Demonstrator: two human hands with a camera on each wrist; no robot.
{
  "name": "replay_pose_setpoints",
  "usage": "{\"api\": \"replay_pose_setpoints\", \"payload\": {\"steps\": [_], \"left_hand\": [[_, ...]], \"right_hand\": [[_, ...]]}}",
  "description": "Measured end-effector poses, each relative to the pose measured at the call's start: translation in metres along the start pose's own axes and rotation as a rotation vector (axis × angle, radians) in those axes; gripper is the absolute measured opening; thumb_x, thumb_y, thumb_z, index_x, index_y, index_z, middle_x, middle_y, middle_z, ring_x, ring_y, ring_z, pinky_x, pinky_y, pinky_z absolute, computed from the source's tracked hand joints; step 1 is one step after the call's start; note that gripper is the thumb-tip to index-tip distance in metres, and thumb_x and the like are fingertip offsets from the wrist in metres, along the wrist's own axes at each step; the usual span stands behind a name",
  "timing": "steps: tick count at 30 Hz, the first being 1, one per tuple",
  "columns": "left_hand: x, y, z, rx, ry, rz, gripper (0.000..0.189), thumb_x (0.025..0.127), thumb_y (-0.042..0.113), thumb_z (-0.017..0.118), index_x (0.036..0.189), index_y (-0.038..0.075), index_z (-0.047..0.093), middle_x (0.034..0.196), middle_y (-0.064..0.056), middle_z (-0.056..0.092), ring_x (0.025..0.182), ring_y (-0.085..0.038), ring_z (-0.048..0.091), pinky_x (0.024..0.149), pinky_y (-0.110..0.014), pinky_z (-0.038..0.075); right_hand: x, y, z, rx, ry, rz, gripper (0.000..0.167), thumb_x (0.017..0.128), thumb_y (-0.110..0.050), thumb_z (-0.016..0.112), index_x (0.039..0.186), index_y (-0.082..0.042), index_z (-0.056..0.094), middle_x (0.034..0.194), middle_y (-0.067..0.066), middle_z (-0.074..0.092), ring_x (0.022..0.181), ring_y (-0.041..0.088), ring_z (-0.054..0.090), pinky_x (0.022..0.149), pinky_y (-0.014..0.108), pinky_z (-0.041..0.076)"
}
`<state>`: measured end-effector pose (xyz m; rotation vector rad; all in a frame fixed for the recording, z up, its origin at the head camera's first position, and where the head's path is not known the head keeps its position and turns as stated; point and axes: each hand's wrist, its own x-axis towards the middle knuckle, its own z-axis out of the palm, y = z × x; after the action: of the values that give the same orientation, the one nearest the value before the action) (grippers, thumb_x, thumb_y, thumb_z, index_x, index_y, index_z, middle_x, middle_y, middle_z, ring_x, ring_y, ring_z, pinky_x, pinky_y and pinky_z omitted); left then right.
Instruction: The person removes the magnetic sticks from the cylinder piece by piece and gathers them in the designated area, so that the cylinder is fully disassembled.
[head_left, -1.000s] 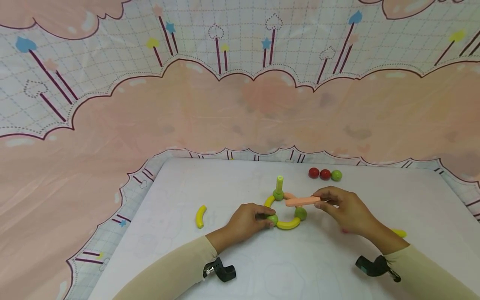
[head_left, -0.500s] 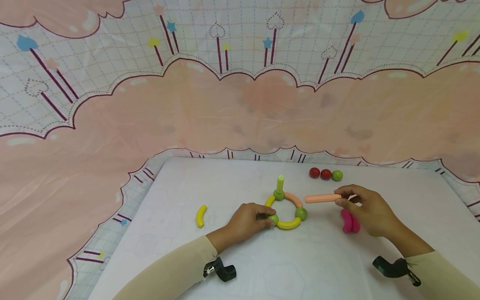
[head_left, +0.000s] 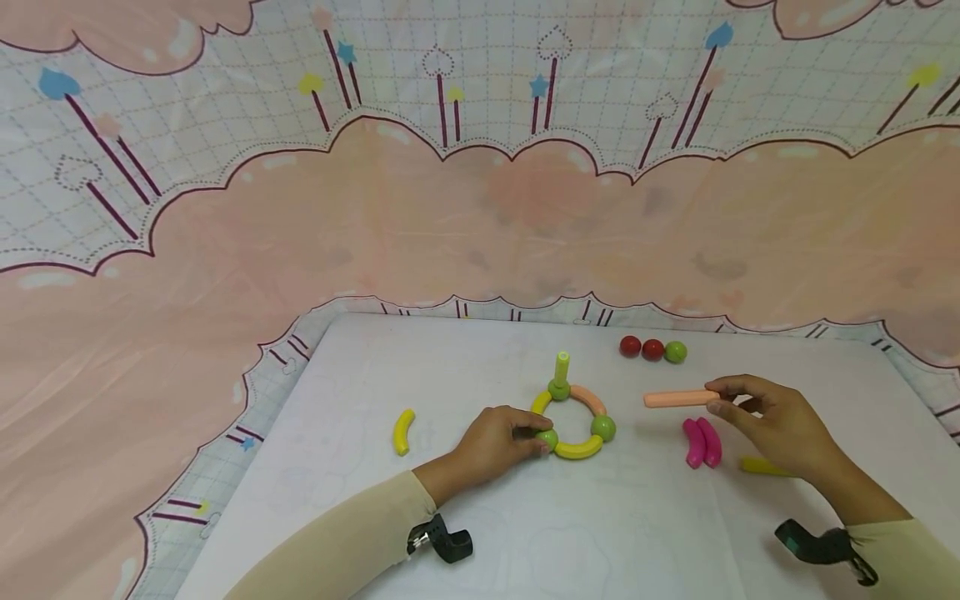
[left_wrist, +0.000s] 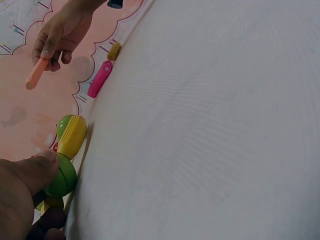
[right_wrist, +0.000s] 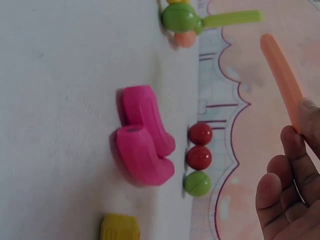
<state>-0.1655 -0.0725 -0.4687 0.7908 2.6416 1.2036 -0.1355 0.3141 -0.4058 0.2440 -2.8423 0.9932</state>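
Note:
Green balls and curved sticks form a toy ring on the white table. The ring has a yellow curved stick (head_left: 577, 451) in front, an orange curved stick (head_left: 588, 398) at back right, and a light green stick (head_left: 562, 368) standing upright on its rear ball (head_left: 558, 390). My left hand (head_left: 491, 440) pinches the ring's left green ball (left_wrist: 64, 177) between thumb and fingers. To the right of the ring, my right hand (head_left: 780, 427) holds a straight orange stick (head_left: 678, 399) by one end, raised above the table, its free end toward the ring.
Two pink curved pieces (head_left: 695, 443) lie side by side below the orange stick. A yellow stick (head_left: 761, 467) is partly covered by my right hand. Two red balls (head_left: 653, 350) and a green ball (head_left: 676, 352) sit in a row behind. A yellow curved piece (head_left: 403, 432) lies left.
My right hand has carried the orange stick rightward, from over the ring to beside it, uncovering the pink pieces and part of the yellow stick. The left hand keeps its hold.

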Motion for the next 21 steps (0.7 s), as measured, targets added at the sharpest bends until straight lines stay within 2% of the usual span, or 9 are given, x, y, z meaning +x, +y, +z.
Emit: {"api": "replay_pose_setpoints", "payload": {"steps": [3,6,11,13,21], "left_hand": [[0.000,0.000,0.000,-0.007,-0.002,0.002,0.028,0.089,0.022,0.083,0.116,0.018,0.079,0.114,0.014,0.072,0.111,-0.003,0.063,0.098,-0.028,0.050],[0.001,0.000,0.000,-0.010,-0.004,0.009,0.028,0.089,0.022,0.083,0.116,0.018,0.079,0.115,0.014,0.072,0.110,-0.002,0.063,0.098,-0.028,0.050],[0.001,-0.001,0.000,-0.004,-0.002,0.011,0.028,0.088,0.022,0.083,0.115,0.018,0.079,0.114,0.015,0.072,0.111,-0.003,0.062,0.098,-0.028,0.050],[0.001,-0.002,0.001,-0.002,-0.002,0.008,0.028,0.088,0.022,0.083,0.115,0.019,0.080,0.114,0.015,0.072,0.111,-0.003,0.062,0.098,-0.029,0.050],[0.001,-0.001,0.001,-0.008,0.000,0.008,0.028,0.088,0.021,0.083,0.116,0.017,0.079,0.114,0.014,0.073,0.110,-0.002,0.063,0.097,-0.027,0.050]], "right_hand": [[-0.002,0.007,-0.004,-0.006,0.012,0.009,0.029,0.096,-0.025,0.075,0.120,-0.010,0.073,0.101,0.005,0.074,0.084,0.012,0.063,0.067,0.028,0.048],[-0.004,0.014,-0.007,-0.005,0.011,0.048,0.031,0.097,-0.029,0.074,0.121,-0.011,0.072,0.102,0.005,0.073,0.083,0.007,0.062,0.067,0.026,0.047],[-0.007,0.027,-0.012,-0.017,-0.012,0.126,0.038,0.098,-0.036,0.071,0.125,-0.009,0.071,0.107,0.010,0.073,0.087,0.020,0.065,0.069,0.030,0.047],[-0.009,0.033,-0.014,-0.020,-0.026,0.145,0.040,0.098,-0.037,0.071,0.126,-0.008,0.070,0.108,0.012,0.073,0.087,0.021,0.064,0.068,0.030,0.047],[-0.022,0.057,-0.025,-0.024,-0.019,0.156,0.041,0.099,-0.037,0.070,0.127,-0.008,0.070,0.107,0.007,0.074,0.080,-0.002,0.058,0.061,0.024,0.048]]}}
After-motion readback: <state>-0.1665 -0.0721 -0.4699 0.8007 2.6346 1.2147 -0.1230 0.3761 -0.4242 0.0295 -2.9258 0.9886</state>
